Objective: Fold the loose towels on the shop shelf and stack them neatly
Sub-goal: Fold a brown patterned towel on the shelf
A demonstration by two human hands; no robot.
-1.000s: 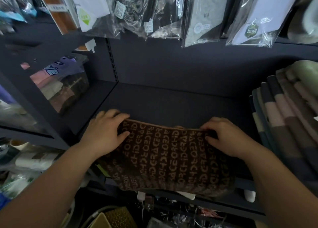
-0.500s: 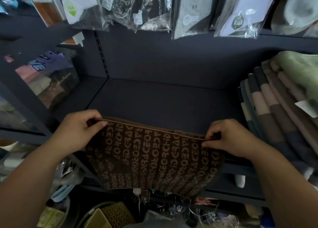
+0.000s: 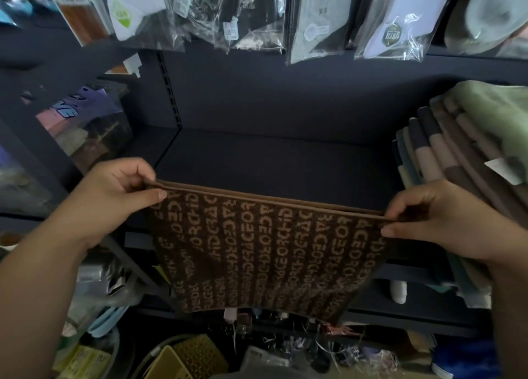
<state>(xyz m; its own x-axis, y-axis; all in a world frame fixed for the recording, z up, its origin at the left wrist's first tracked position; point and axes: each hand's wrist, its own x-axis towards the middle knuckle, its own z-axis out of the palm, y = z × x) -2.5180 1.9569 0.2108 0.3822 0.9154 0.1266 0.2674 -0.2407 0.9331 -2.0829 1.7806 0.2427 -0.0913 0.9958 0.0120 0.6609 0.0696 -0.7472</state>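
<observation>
A dark brown towel [image 3: 265, 252] with tan lettering hangs doubled over in front of the dark shelf [image 3: 271, 167]. My left hand [image 3: 114, 198] pinches its top left corner and my right hand [image 3: 434, 221] pinches its top right corner. The top edge is stretched straight between both hands, just above the shelf's front edge. The lower part of the towel hangs down past the shelf edge.
A stack of folded striped and green towels [image 3: 468, 155] fills the shelf's right side. Bagged goods [image 3: 314, 15] hang above. A clear box [image 3: 85, 121] stands at the left. Baskets [image 3: 183, 358] and clutter lie below the shelf.
The towel lay flat on the shelf under my hands a second ago. Both hands have since taken its corners, lifted it and pulled it back and taut, so it hangs.
</observation>
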